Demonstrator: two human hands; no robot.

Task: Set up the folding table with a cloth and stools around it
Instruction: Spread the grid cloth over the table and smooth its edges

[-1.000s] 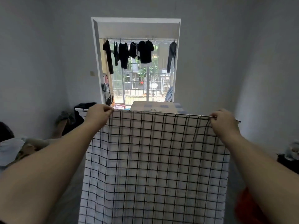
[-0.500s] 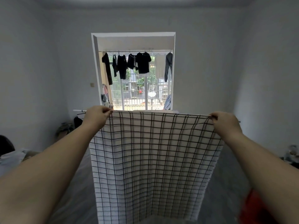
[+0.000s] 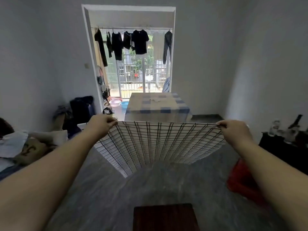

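Observation:
A white cloth with a black grid pattern [image 3: 160, 142] is stretched out in the air in front of me, its free end billowing forward and up. My left hand [image 3: 100, 125] pinches its left corner and my right hand [image 3: 234, 130] pinches its right corner, both arms held out straight. A dark brown wooden surface [image 3: 165, 217], maybe a stool or table top, lies below me at the bottom edge. A red plastic stool [image 3: 240, 179] stands on the floor at the right, partly hidden by my right arm.
A table covered with a blue-checked cloth [image 3: 156, 105] stands by the balcony door, where dark clothes hang [image 3: 133, 42]. Bedding and bags [image 3: 28, 145] lie at the left. A dark cabinet with small items [image 3: 286, 144] is at the right. Basins [image 3: 119, 103] sit near the door.
The cloth hung straight down from my hands before; now its lower end has swung forward and upward, flaring out. My hands keep their hold on the corners, and the view has tilted down.

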